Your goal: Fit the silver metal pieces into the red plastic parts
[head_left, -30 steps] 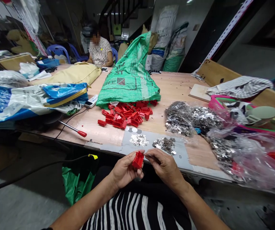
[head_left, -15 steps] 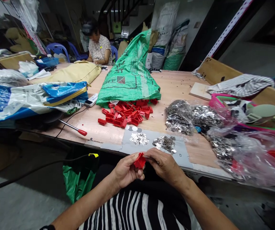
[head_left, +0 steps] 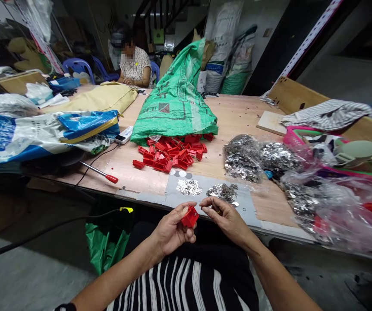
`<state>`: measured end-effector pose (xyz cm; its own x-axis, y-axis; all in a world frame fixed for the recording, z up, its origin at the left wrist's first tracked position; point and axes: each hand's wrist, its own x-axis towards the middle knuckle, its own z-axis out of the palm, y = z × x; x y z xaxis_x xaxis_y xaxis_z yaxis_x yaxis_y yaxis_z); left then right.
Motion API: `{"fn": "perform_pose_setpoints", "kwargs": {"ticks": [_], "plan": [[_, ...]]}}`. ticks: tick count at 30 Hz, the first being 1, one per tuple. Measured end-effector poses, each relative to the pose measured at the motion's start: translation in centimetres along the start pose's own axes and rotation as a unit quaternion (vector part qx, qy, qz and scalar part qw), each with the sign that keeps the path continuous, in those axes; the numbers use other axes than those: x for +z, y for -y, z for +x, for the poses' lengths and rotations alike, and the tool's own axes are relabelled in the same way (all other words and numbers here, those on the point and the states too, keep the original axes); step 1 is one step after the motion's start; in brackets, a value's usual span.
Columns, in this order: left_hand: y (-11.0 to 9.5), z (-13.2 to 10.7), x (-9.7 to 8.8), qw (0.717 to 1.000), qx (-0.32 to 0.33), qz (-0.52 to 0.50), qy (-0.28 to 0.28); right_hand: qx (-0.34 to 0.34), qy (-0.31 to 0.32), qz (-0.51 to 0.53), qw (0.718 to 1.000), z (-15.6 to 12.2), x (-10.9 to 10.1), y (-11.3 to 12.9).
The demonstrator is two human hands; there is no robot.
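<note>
Red clip — in left hand, pinched

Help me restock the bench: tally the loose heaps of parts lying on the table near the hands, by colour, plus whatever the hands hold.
Red plastic heaps: 1, by the green sack
Silvery metal heaps on the grey sheet: 2
Red plastic piece in the left hand: 1
Right hand: contents too small to tell
Total: 4

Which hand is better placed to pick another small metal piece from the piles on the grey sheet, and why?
Right. The right hand hovers beside the metal pieces with fingertips free, while the left hand grips the red part.
</note>
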<state>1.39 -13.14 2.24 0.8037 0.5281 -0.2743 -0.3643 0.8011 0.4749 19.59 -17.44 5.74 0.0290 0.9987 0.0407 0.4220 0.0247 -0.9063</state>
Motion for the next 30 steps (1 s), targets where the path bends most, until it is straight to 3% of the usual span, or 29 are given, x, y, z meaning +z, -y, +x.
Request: {"fn": "perform_pose_setpoints", "kwargs": {"ticks": [13,21,30], "plan": [[0.3,0.6,-0.4,0.999,-0.003,0.049,0.014,0.023,0.061,0.057,0.996,0.3,1.2,-1.8],[-0.3,1.1,-0.1,0.998,-0.05,0.008,0.027,0.034,0.033,0.093,0.994,0.2,1.0,-1.9],[-0.4,1.1,-0.9,0.996,-0.075,-0.028,0.036,0.043,0.038,0.1,0.993,0.2,0.9,-1.7]]}}
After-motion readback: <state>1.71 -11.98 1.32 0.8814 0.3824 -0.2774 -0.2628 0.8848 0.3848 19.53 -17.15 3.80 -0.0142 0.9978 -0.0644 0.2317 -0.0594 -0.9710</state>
